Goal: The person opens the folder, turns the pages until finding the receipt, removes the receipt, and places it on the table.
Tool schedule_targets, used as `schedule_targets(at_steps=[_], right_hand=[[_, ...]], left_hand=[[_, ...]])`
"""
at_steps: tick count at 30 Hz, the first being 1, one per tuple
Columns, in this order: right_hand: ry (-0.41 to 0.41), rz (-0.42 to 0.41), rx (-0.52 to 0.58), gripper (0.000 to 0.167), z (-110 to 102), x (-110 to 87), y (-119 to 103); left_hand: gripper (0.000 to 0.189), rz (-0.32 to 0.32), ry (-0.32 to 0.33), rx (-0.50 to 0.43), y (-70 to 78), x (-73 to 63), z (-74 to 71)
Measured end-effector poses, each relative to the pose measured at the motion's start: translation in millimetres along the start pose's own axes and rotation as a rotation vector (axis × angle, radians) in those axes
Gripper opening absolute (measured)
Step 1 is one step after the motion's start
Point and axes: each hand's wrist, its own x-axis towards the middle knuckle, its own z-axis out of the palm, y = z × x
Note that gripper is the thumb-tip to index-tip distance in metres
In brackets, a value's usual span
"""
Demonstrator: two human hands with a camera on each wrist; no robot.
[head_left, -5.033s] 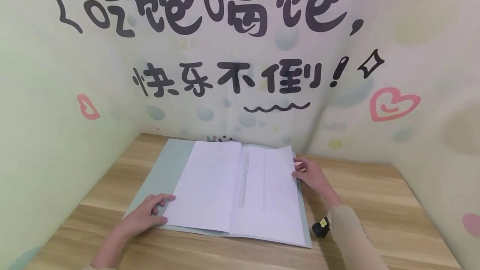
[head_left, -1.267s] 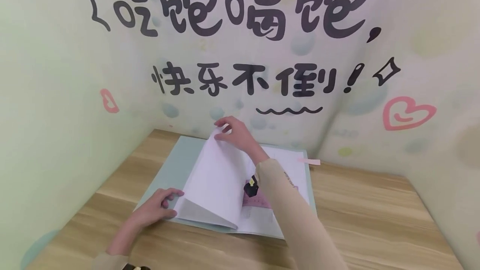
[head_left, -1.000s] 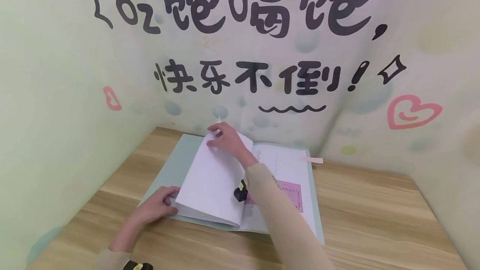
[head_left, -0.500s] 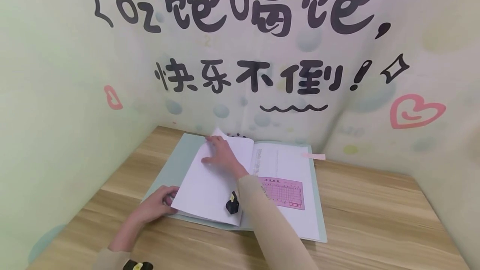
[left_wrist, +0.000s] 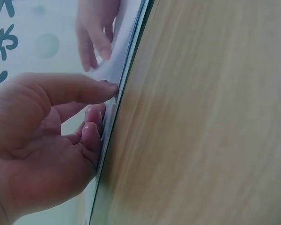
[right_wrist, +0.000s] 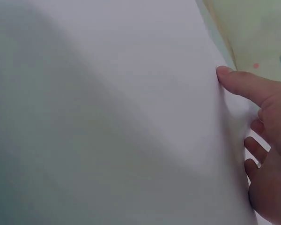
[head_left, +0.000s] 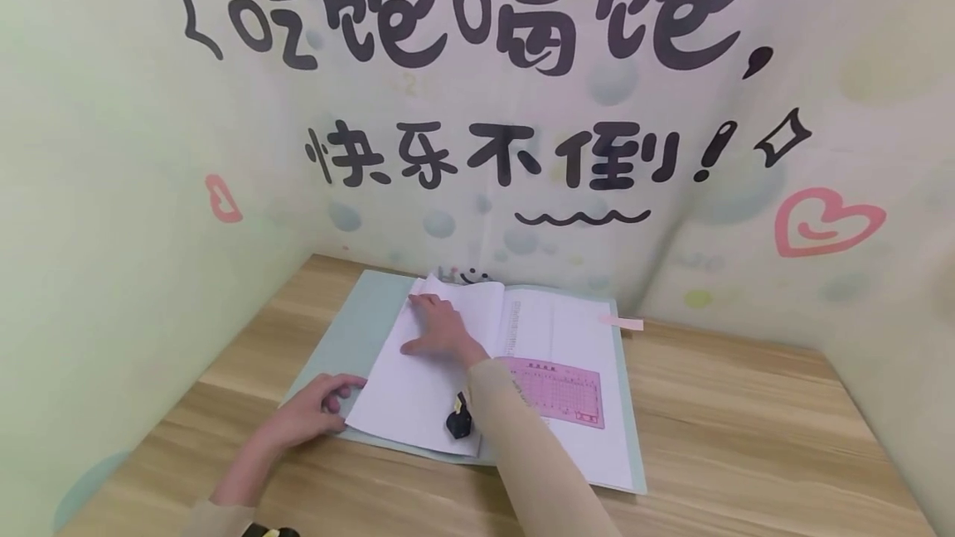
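A pale blue folder (head_left: 366, 317) lies spread on the table with white sheets inside. My right hand (head_left: 440, 330) rests on the left-hand page (head_left: 395, 404), fingers spread near its upper left corner. In the right wrist view, the right thumb (right_wrist: 232, 79) lies at the paper's edge. My left hand (head_left: 317, 406) rests on the folder's left cover, its fingertips at the page's lower left edge. The left wrist view shows its thumb (left_wrist: 91, 89) beside the folder's edge. On the right-hand page (head_left: 612, 454) sits a pink printed form (head_left: 563, 392), partly covered by the right sleeve.
A pale pink tab (head_left: 629, 324) sticks out past the folder's upper right side. Wood-grain tabletop (head_left: 746, 437) extends to the right and in front. A wall (head_left: 477, 89) with large black lettering stands close behind the folder. Black wrist devices (head_left: 458, 421) are on both sleeves.
My right hand has carried the page from the right side over to the left and now lies on it. The pink form has come into view. The left hand has stayed by the left edge.
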Motion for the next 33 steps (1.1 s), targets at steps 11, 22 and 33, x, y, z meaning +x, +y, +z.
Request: schedule_targets(at_steps=[11,22,33], right_hand=[[-0.057,-0.039,-0.093,0.063,3.5,-5.8,-2.0],[-0.078,-0.043,-0.115,0.057,6.0,-4.8,-0.2],[-0.047,-0.035,-0.059,0.056,3.4,-3.3,-0.9]], left_hand=[[0.051,-0.011,0.023,0.014,3.1,-3.7,3.0],[0.053,0.121,0.024,0.049,1.1,-4.0,2.5],[0.051,0.11,0.027,0.055,1.7,-2.1,0.7]])
